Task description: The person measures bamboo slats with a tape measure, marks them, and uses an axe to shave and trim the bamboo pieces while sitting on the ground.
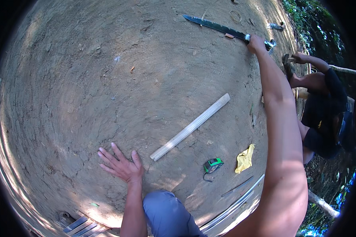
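My right hand [257,44], arm stretched far forward, is closed around the handle of a machete [213,26]. Its long dark blade points left, lying low along the dirt ground. My left hand [124,168] rests palm down on the ground, fingers spread, holding nothing. Just right of it lies a pale split length of wood [190,127], slanting away to the right. Nearer to me are a green and black tape measure [213,165], its tape end sticking out a little, and a crumpled yellow wrapper or cloth [245,158]. Beside them is my bent knee [166,209].
Another person [324,110] in dark clothes sits at the right, a hand near their sandal. Slats [85,227] lie at the lower left, long pale strips [241,201] at the lower right. A thin loop [235,15] lies beyond the machete, near green plants [308,19].
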Demonstrator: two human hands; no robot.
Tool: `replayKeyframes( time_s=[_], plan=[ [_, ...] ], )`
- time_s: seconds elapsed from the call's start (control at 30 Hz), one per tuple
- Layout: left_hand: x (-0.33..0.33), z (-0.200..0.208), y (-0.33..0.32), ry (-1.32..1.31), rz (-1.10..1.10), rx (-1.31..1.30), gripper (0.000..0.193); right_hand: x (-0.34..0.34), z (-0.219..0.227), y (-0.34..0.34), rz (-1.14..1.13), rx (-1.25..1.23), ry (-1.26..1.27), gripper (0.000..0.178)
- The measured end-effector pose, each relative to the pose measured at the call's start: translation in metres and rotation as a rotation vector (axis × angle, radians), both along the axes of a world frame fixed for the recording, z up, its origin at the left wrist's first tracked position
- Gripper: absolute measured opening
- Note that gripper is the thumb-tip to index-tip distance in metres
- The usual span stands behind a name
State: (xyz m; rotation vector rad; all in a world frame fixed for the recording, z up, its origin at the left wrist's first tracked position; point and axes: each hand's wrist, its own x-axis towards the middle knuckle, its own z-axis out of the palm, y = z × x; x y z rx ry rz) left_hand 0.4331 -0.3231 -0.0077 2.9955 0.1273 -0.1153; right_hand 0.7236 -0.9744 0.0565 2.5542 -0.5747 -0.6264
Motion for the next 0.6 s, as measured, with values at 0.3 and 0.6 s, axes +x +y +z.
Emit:
replayKeyframes(
  time_s=[0.3, 0.6],
  plan=[
    [-0.006, -0.003, -0.005, 0.039, 0.041, 0.102, 0.080, -0.032, 0.050, 0.202, 0.484, 0.194, -0.667, 0.045],
    [-0.011, 0.002, -0.016, 0.068, 0.050, 0.044, 0.079, -0.110, 0.088, 0.511, 0.641, 0.780, -0.815, 0.035]
  ],
)
